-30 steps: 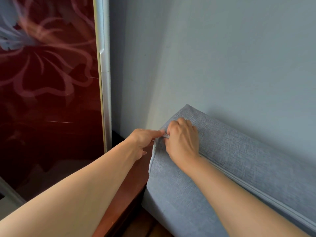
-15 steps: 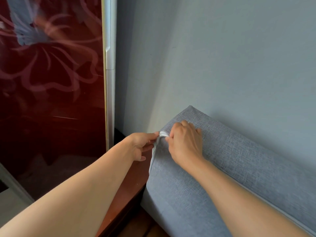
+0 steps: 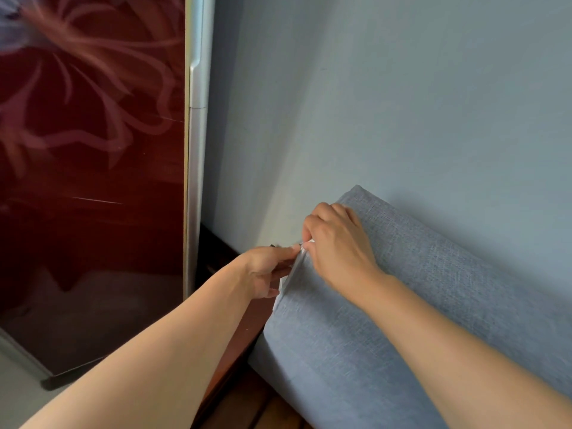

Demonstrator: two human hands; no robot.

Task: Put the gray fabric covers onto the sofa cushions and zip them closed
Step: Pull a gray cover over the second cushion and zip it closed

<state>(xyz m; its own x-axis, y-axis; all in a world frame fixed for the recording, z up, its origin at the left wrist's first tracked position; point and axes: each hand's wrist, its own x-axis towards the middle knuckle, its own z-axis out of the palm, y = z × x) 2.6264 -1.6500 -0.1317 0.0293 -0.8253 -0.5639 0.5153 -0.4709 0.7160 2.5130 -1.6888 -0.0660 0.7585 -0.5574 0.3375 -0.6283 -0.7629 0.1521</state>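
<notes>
Pale wall point(image 3: 402, 103) behind cushion point(image 3: 371, 320), propped against it. Left hand point(image 3: 267, 269) pinches cover's corner edge; right hand point(image 3: 335, 243) pinches zip end. Best keep fabric taut, pull steadily.

A plain pale blue-gray wall point(image 3: 387, 103) filled the far and right side. On the left stood a glossy dark red door point(image 3: 93, 181) with a faint flower pattern and a silver edge strip point(image 3: 195, 150). Reddish-brown wood point(image 3: 244, 332) showed below, near the middle.

cover point(image 3: 402, 305): coarse woven cloth | door point(image 3: 93, 181): glossy | wall point(image 3: 371, 103): matt
</notes>
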